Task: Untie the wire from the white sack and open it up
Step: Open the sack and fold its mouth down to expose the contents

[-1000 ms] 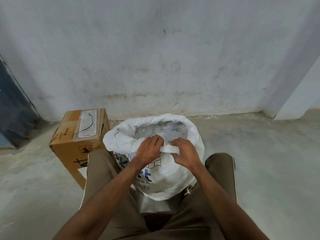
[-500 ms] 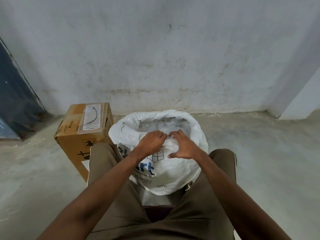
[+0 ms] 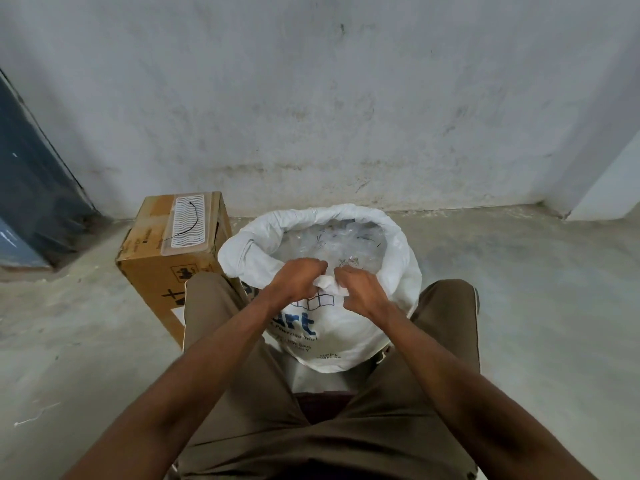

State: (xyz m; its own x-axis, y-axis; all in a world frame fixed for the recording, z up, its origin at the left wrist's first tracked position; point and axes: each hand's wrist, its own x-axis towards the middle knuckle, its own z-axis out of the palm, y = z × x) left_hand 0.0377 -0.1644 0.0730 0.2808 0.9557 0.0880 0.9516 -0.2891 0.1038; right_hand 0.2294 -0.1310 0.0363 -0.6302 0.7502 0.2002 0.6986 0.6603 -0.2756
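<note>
My left hand and right hand pinch the white sack rim, beside the cardboard box. Pull hard and it could tip; contents look like clear plastic.

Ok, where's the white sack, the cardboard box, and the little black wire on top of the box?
white sack (image 3: 349, 336): head view, printed front.
cardboard box (image 3: 147, 271): head view, front face.
black wire (image 3: 195, 220): head view, its curved middle.

Fingertips: both hands' tips buried in the white sack rim fold.
Sack print: lettering partly covered by left hand.
Contents: clear, unidentifiable.
Door: cropped at 9 o'clock.
</note>
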